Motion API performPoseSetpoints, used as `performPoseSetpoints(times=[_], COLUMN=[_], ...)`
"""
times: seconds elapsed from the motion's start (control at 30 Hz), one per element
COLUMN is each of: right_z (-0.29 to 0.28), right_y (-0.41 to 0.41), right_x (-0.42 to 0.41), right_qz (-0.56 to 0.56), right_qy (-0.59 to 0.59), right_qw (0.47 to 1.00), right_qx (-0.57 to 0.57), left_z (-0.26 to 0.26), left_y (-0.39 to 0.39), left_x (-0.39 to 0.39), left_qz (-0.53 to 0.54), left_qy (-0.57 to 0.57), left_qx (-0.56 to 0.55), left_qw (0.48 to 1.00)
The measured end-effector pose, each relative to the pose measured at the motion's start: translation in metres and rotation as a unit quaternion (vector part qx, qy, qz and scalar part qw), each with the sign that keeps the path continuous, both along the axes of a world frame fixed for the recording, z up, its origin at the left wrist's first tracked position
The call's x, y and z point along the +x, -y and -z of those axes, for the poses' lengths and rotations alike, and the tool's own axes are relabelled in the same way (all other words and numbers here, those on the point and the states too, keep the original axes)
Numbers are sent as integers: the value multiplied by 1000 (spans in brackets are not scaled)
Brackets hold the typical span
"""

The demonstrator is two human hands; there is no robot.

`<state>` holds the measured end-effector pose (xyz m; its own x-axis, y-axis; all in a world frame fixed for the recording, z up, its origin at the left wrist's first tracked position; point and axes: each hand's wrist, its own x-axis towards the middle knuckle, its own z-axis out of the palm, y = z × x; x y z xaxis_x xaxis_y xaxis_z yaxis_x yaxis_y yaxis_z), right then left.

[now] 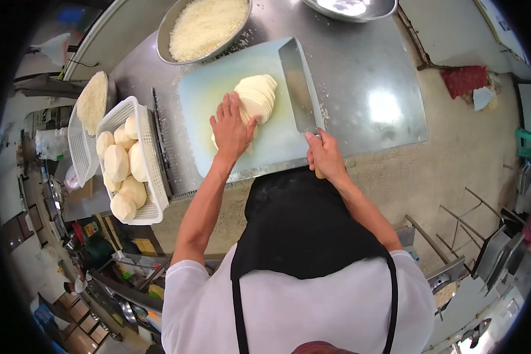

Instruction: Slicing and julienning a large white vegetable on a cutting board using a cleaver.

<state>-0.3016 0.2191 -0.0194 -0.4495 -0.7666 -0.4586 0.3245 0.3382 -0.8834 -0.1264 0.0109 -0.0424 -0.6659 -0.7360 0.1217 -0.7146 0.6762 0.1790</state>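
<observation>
Thin pale slices of a peeled root vegetable [259, 95] lie overlapped in a fan on a light blue cutting board [194, 106]. My left hand [233, 124] rests spread over their near left part, its fingers apart, and partly hides them; more slices show beneath its palm. My right hand [325, 155] is closed around the wooden handle of a broad cleaver [297, 84]. The cleaver's blade lies along the board's right side, apart from the slices, pointing away from me.
A white plastic basket [161, 201] holding several peeled vegetables stands left of the board. Beyond the board is a metal bowl [164, 42] of finely cut pale pieces; another metal bowl [371, 17] sits at the back right. A second heaped bowl [93, 101] stands far left, on a white basket [80, 150].
</observation>
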Motion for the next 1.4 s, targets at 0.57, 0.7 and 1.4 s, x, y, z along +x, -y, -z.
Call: performPoseSetpoints(times=[0.57,0.7,1.4], right_z=[-15,-10,-29], right_y=[8,6,41], right_x=[14,16,-9], right_qz=[18,24,-184], right_qy=[-18,-35,-294], right_qw=[999,999,936], right_qx=[37,24,62], left_z=[-11,-16,-22], left_y=[37,36,20], left_x=[-59,-53,-14], left_qz=[186,204,133], left_qy=[56,58,11], left_qx=[20,43,83], left_qw=[981,976,987])
